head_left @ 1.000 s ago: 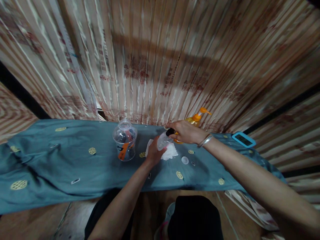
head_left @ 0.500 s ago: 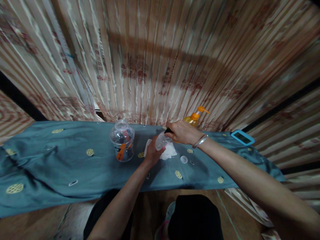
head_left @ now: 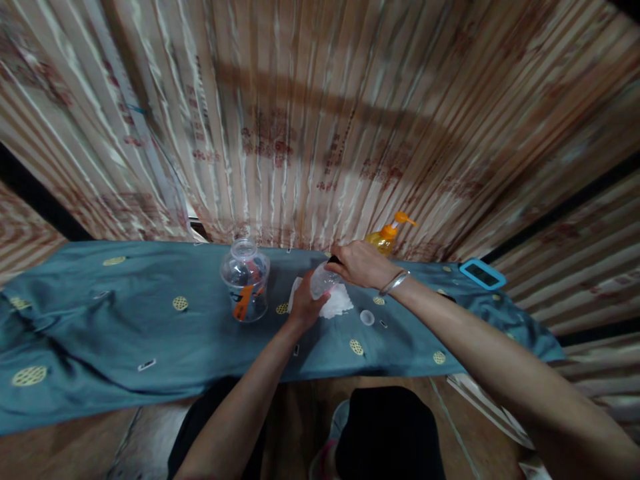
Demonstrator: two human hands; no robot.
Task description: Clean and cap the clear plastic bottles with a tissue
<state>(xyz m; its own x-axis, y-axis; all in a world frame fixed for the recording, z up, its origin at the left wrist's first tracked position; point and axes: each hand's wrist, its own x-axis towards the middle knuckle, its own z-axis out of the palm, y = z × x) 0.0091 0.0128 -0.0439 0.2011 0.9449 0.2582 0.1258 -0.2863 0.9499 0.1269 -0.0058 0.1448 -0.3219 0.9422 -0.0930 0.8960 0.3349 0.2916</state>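
My left hand (head_left: 306, 303) is wrapped round a small clear plastic container (head_left: 321, 281), which is tilted above a white tissue (head_left: 338, 303). My right hand (head_left: 357, 261), with a silver bracelet at its wrist, grips a black item (head_left: 334, 260) at the container's upper right end; its far part is hidden. Just behind my right hand stands a bottle of yellow liquid with an orange pump (head_left: 389, 231). A small round translucent cap (head_left: 367, 318) lies on the cloth to the right of the tissue.
A large clear jar with an orange label (head_left: 249, 293) stands left of my hands on the teal cloth (head_left: 150, 327). A blue-framed device (head_left: 483, 274) lies at the right. A pleated curtain (head_left: 300, 120) hangs behind the table.
My right hand has shifted slightly left, still at the container. The view has moved a little; my left hand stays around the container.
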